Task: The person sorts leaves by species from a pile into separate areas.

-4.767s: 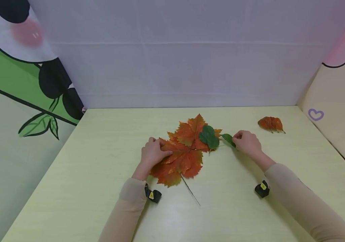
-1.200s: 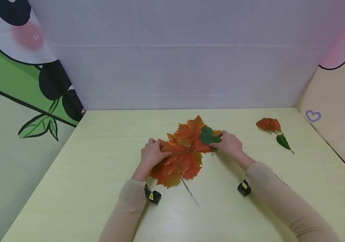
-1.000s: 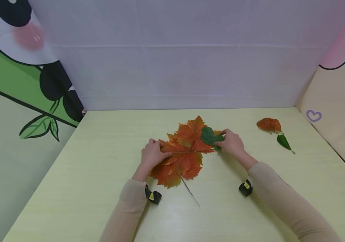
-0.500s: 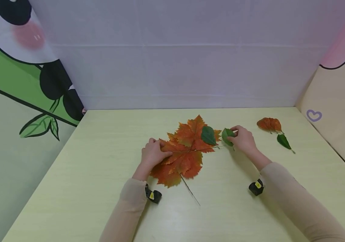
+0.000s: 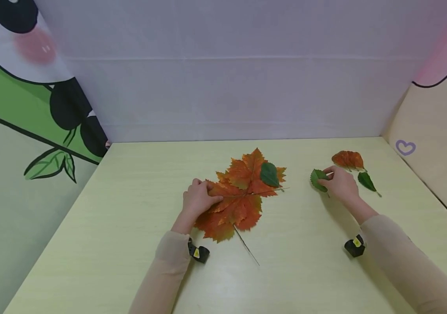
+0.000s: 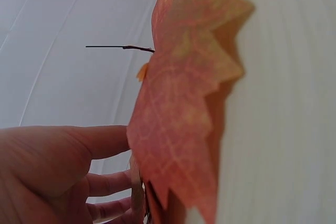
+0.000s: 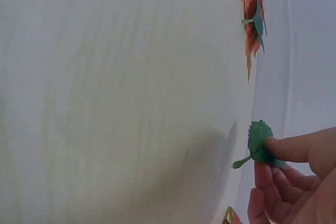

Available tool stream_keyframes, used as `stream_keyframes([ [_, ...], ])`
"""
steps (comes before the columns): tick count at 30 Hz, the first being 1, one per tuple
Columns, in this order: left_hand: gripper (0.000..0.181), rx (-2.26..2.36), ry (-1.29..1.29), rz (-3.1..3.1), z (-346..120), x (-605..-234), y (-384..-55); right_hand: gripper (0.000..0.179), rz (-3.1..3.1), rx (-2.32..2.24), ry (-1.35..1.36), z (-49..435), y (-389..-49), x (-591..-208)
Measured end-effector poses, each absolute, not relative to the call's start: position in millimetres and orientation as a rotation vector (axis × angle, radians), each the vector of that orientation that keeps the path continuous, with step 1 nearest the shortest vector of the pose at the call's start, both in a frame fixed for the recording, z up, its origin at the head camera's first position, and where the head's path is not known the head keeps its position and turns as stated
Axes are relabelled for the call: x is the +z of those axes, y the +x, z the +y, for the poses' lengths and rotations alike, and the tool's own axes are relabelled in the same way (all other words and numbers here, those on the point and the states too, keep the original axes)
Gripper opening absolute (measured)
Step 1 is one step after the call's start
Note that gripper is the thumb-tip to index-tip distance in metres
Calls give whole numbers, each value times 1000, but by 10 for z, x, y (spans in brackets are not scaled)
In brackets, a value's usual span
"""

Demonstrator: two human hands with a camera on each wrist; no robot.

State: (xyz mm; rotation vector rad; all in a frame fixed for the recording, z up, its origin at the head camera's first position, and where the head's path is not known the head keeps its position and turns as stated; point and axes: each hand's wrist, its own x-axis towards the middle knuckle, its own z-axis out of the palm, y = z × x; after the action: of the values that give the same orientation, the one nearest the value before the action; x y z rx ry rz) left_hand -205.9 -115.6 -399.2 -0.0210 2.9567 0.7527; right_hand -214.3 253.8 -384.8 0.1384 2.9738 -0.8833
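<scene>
The left hand (image 5: 199, 199) pinches the near-left edge of the big orange leaves (image 5: 240, 207), which lie in a pile in the middle of the worktop (image 5: 286, 270). Its thumb is on top, and the left wrist view shows more fingers on the other side of the edge. The leaves have jagged edges with some yellow on them. A thin dark stem (image 5: 246, 245) sticks out toward the person.

A round green leaf (image 5: 269, 174) sits on the right part of the pile.

The right hand (image 5: 341, 183) has its own green leaf (image 7: 258, 141) — the fingers pinch it, with the thumb on one side. This leaf is over the worktop, to the right of the pile and apart from it.

Two more things lie at the far right: a curled brown-orange clump (image 5: 347, 159) just past the right hand, and a small pointed green leaf (image 5: 367, 181) beside it. Both arms wear beige sleeves (image 5: 168, 257). A pale cloth (image 5: 239, 96) hangs behind the worktop.
</scene>
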Motion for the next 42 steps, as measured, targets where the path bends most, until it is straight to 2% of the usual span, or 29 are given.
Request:
stream_keyframes([
  [21, 49, 761, -30, 2952, -1180, -4001, -2078, 44, 2973, -707, 328, 3250, -2057, -3888],
  [42, 46, 730, -16, 2962, -1161, -3991, -2058, 41, 2980, -665, 507, 3479, -2145, -3991],
])
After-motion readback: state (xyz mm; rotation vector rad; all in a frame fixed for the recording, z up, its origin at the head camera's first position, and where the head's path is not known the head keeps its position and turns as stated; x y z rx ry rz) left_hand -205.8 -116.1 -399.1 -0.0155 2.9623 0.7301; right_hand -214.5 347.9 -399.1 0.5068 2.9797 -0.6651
